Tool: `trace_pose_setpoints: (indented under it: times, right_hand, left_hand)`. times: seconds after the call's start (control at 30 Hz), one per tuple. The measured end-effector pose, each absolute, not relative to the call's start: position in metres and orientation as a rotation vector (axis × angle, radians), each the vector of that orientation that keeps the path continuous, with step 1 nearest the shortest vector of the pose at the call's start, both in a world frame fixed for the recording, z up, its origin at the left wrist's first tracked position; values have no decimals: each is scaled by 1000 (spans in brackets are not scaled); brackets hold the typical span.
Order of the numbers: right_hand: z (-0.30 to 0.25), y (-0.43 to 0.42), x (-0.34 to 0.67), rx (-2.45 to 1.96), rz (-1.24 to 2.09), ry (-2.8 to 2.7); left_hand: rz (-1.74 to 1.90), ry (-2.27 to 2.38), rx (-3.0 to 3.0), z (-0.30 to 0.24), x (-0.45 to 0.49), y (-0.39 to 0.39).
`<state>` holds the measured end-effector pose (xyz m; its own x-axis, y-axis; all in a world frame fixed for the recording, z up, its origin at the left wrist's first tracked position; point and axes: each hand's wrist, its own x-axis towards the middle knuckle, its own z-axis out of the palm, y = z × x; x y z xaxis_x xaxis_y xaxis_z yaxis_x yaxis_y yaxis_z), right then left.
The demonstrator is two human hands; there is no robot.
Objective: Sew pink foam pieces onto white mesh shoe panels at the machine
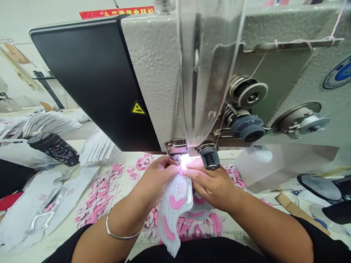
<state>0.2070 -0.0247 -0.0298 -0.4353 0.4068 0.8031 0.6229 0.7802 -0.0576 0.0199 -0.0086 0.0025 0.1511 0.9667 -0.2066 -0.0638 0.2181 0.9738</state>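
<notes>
Left grip (156,177), right grip (214,184) on mesh fabric (175,217); red banner (117,12) yellow-lettered.

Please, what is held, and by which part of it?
The left grip pinches the pale fabric at its far end; the right grip touches it, hold unclear.

1. Sewing machine head (149,65): grey, metal-looking, roughly pebbled.
2. End cover (82,73): smooth black plastic by its look, softly shiny.
3. Guard (212,22): clear, glossy plastic.
4. Upper tension dial (252,96): shiny, ridged metal.
5. Lower knob (248,128): matt grey, plastic-looking.
6. Cloth piece (166,202): ribbed fabric; its pink patches (177,202) look smooth, matt.
7. Bangle (122,236): polished metal.
</notes>
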Motion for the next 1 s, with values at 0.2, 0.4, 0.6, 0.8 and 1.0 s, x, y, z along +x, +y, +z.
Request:
trace_pose_setpoints:
  times: [0.2, 0.4, 0.6, 0.8, 1.0]
  right_hand:
    - [-31, -24, 207, -770, -270, -2069]
    - [-28, -23, 204, -781, -244, -2056]
    - [-27, -23, 204, -791, -221, -2057]
    - [-27, -23, 205, -789, -214, -2074]
    - [-30, -23, 206, -780, -206, -2054]
  left_hand:
    - [979, 1067, 983, 12, 22, -6]
    - [943, 935, 920, 14, 23, -3]
    - [939, 866, 914, 12, 22, -3]
    - [976, 856, 925, 13, 23, -3]
    - [997, 886, 968, 12, 24, -3]
